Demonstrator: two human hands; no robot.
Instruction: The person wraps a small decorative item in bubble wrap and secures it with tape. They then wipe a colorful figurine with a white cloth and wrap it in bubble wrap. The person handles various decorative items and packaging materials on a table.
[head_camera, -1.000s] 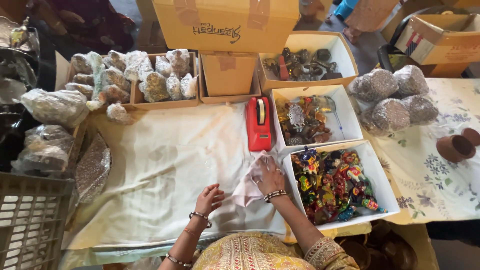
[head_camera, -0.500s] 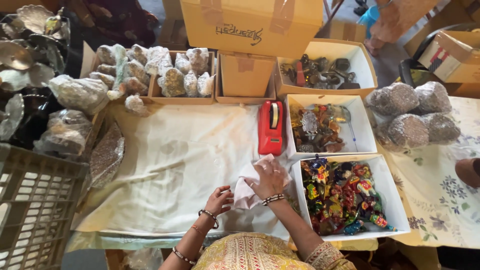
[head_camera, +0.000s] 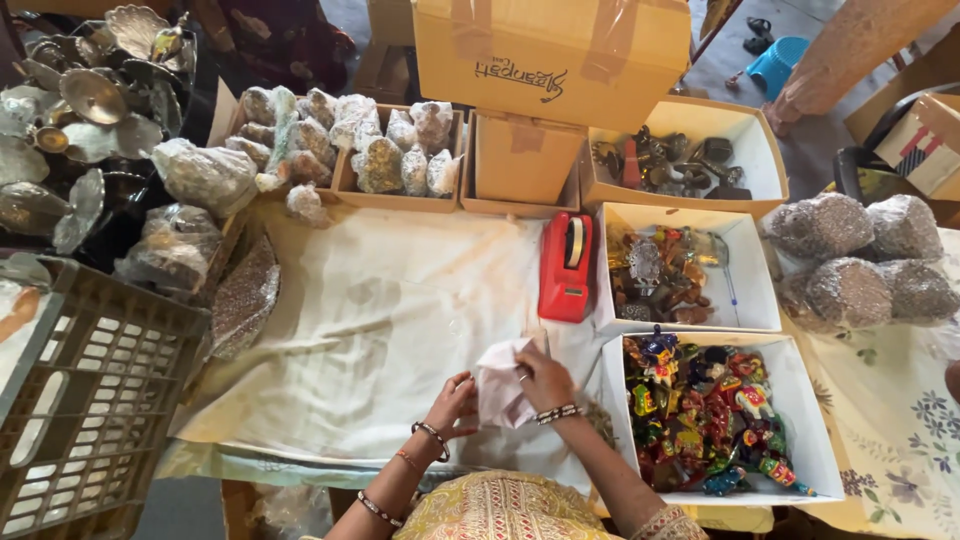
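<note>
Whatever it wraps — pale paper (head_camera: 500, 388) bundle.

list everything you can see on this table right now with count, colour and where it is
tissue paper: one, pale pink, between both hands
tape dispenser: one, red, middle of white cloth
white boxes: two, right, holding colourful figurines
cardboard boxes: several, brown, far edge
wrapped bundles: four, silvery, far right
plastic crate: one, grey, left
metal dishes: many, silver, upper left
left hand: on the tissue paper
right hand: gripping the tissue paper

Three white trays (head_camera: 770, 300), one red tape dispenser (head_camera: 566, 266) (upright), four wrapped bundles (head_camera: 850, 290)
</note>
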